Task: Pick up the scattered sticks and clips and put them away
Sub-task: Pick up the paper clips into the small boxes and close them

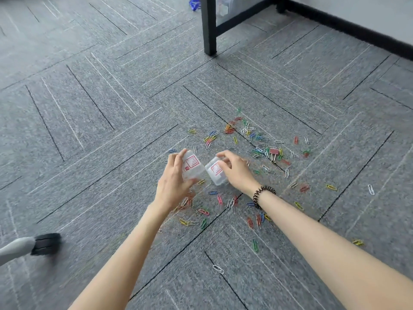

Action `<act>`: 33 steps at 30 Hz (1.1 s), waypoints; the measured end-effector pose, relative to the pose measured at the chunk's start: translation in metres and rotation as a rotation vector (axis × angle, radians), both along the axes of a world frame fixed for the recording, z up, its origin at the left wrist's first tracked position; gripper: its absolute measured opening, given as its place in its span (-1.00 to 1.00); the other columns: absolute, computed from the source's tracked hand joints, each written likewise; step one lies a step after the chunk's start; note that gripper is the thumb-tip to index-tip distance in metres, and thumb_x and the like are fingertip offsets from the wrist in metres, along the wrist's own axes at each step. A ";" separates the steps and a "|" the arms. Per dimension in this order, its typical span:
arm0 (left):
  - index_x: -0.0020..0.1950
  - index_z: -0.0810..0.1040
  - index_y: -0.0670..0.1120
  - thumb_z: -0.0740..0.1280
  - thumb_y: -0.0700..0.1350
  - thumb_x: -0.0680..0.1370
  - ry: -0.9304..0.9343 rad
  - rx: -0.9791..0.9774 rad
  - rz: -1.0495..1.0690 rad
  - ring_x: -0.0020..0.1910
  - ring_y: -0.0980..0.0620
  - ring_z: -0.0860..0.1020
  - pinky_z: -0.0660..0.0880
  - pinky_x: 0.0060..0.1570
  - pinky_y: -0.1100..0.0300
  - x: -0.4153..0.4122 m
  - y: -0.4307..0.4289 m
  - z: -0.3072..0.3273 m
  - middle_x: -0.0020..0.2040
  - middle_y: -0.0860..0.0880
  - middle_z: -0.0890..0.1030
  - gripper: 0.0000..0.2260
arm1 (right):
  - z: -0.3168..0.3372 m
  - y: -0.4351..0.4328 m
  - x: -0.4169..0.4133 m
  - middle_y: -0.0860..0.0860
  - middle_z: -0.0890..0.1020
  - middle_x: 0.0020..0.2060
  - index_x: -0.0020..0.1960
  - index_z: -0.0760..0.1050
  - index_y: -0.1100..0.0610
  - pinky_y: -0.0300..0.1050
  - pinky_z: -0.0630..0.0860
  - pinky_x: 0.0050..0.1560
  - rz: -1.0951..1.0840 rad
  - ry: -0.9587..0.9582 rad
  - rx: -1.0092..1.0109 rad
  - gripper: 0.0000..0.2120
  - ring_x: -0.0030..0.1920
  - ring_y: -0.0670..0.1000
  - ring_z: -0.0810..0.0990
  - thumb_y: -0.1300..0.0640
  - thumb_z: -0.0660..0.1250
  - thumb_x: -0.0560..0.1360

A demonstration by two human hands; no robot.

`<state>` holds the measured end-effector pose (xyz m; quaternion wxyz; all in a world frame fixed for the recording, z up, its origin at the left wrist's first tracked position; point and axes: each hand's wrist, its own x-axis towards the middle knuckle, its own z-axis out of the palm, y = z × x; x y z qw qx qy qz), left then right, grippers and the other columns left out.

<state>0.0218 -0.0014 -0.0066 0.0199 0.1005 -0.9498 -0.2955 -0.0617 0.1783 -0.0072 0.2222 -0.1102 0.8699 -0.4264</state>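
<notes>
Dozens of paper clips (pixel 250 133) loose on carpet (pixel 89 130), scattered all round red binder clip (pixel 273 151); seemingly none put away yet. Just left of binder clip: left hand (pixel 174 184) curled round clear box (pixel 192 167), right hand (pixel 234 173) gripping second clear box (pixel 215 175). No sticks visible.

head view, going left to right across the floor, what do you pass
chair wheel → left hand → clear box it grips → second clear box → right hand gripping it → red binder clip → white paper clip

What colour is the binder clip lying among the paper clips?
The binder clip is red, seen in the head view.
</notes>
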 end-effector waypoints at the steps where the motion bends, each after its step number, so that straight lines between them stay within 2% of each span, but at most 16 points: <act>1: 0.51 0.12 -0.02 0.48 0.11 0.38 0.003 -0.002 0.029 0.05 0.05 0.49 0.56 -0.10 0.05 0.005 -0.007 0.000 0.27 0.03 0.31 -0.17 | -0.002 -0.011 -0.003 0.04 0.56 0.03 0.25 0.41 0.10 0.02 0.65 -0.21 0.004 0.006 -0.015 -0.77 -0.09 0.00 0.61 0.13 0.17 0.60; 4: 0.51 0.11 0.01 0.47 0.18 0.36 0.016 -0.030 0.096 0.03 0.02 0.52 0.57 -0.12 0.02 0.021 -0.027 -0.002 0.25 0.02 0.33 -0.16 | -0.005 -0.045 -0.009 0.07 0.56 0.06 0.21 0.40 0.13 -0.02 0.65 -0.18 0.013 -0.002 -0.053 -0.81 -0.03 0.01 0.60 0.15 0.17 0.61; 7: 0.51 0.12 -0.03 0.46 0.17 0.37 0.040 -0.066 0.169 0.02 0.01 0.53 0.58 -0.12 0.06 0.036 -0.045 -0.006 0.25 -0.01 0.35 -0.16 | -0.004 -0.080 -0.011 0.05 0.53 0.02 0.20 0.38 0.17 -0.28 0.58 -0.35 0.083 -0.003 -0.082 -0.82 -0.08 -0.02 0.58 0.17 0.16 0.61; 9: 0.50 0.13 -0.05 0.46 0.15 0.39 0.057 -0.070 0.225 0.02 0.00 0.52 0.59 -0.12 0.05 0.044 -0.057 -0.009 0.25 -0.03 0.36 -0.18 | -0.004 -0.102 -0.009 0.06 0.53 0.01 0.20 0.39 0.18 -0.35 0.51 -0.39 0.149 -0.001 -0.083 -0.81 -0.12 -0.05 0.56 0.18 0.16 0.61; 11: 0.50 0.14 -0.06 0.46 0.13 0.40 0.059 -0.068 0.267 0.02 0.01 0.51 0.57 -0.11 0.07 0.053 -0.067 -0.011 0.26 -0.04 0.35 -0.20 | -0.007 -0.120 -0.005 0.07 0.54 0.00 0.20 0.40 0.19 -0.34 0.50 -0.39 0.216 -0.011 -0.055 -0.80 -0.17 -0.09 0.56 0.18 0.17 0.60; 13: 0.50 0.15 -0.07 0.46 0.13 0.40 0.044 -0.093 0.283 0.00 0.01 0.51 0.56 -0.11 0.08 0.062 -0.074 -0.011 0.25 -0.05 0.36 -0.20 | -0.010 -0.130 0.002 0.10 0.56 0.03 0.19 0.42 0.20 -0.31 0.54 -0.33 0.283 -0.001 -0.003 -0.80 -0.10 -0.04 0.59 0.17 0.18 0.60; 15: 0.49 0.17 -0.09 0.46 0.16 0.40 0.039 -0.126 0.294 -0.02 0.01 0.51 0.56 -0.08 0.08 0.069 -0.079 -0.011 0.22 -0.06 0.38 -0.20 | -0.012 -0.134 0.006 0.08 0.55 0.08 0.18 0.44 0.19 -0.21 0.57 -0.12 0.357 0.134 0.101 -0.79 0.05 0.00 0.56 0.13 0.18 0.60; 17: 0.48 0.21 -0.12 0.46 0.17 0.39 0.046 -0.152 0.310 -0.02 0.02 0.50 0.53 -0.02 0.09 0.073 -0.081 -0.012 0.19 -0.06 0.40 -0.21 | -0.010 -0.132 0.009 0.02 0.52 0.08 0.17 0.46 0.14 -0.15 0.52 0.04 0.364 0.330 0.168 -0.78 0.09 -0.04 0.49 0.08 0.17 0.60; 19: 0.45 0.25 -0.13 0.45 0.21 0.36 0.063 -0.167 0.313 -0.01 0.04 0.50 0.52 0.01 0.12 0.074 -0.080 -0.013 0.17 -0.06 0.41 -0.20 | -0.001 -0.129 0.012 -0.01 0.56 0.02 0.14 0.49 0.12 -0.15 0.54 -0.01 0.372 0.372 0.089 -0.80 0.02 -0.06 0.53 0.07 0.19 0.59; 21: 0.42 0.27 -0.13 0.45 0.26 0.34 0.086 -0.162 0.304 -0.01 0.05 0.49 0.51 0.00 0.15 0.074 -0.075 -0.013 0.16 -0.05 0.41 -0.19 | 0.006 -0.126 0.018 0.02 0.60 0.01 0.15 0.49 0.13 -0.20 0.58 -0.12 0.430 0.227 -0.029 -0.77 -0.05 -0.05 0.59 0.03 0.25 0.57; 23: 0.42 0.26 -0.14 0.44 0.27 0.34 0.107 -0.143 0.289 0.00 0.06 0.48 0.51 0.00 0.18 0.072 -0.069 -0.013 0.16 -0.06 0.40 -0.18 | 0.010 -0.124 0.023 0.04 0.60 0.05 0.19 0.45 0.15 -0.18 0.62 -0.13 0.509 0.091 -0.089 -0.64 -0.05 -0.03 0.62 -0.04 0.34 0.50; 25: 0.43 0.24 -0.13 0.45 0.26 0.34 0.116 -0.119 0.272 0.01 0.07 0.47 0.50 0.01 0.21 0.069 -0.063 -0.011 0.18 -0.07 0.39 -0.17 | 0.012 -0.120 0.027 0.03 0.59 0.08 0.23 0.42 0.15 -0.16 0.63 -0.13 0.552 0.052 -0.098 -0.51 -0.05 -0.03 0.62 -0.08 0.43 0.42; 29: 0.47 0.20 -0.11 0.50 0.17 0.33 0.116 -0.022 0.218 0.04 0.07 0.47 0.43 0.14 0.19 0.064 -0.052 -0.009 0.20 -0.06 0.35 -0.15 | 0.015 -0.108 0.031 0.02 0.56 0.08 0.23 0.37 0.15 -0.29 0.54 -0.18 0.534 0.091 -0.072 -0.49 -0.06 -0.08 0.59 0.05 0.49 0.38; 33: 0.49 0.16 -0.08 0.52 0.07 0.36 0.082 0.023 0.141 0.02 0.09 0.53 0.52 0.17 0.10 0.060 -0.043 -0.012 0.21 -0.01 0.33 -0.17 | 0.015 -0.092 0.029 0.03 0.56 0.08 0.26 0.32 0.12 -0.25 0.55 -0.09 0.574 0.263 0.038 -0.50 0.00 -0.03 0.58 0.13 0.46 0.40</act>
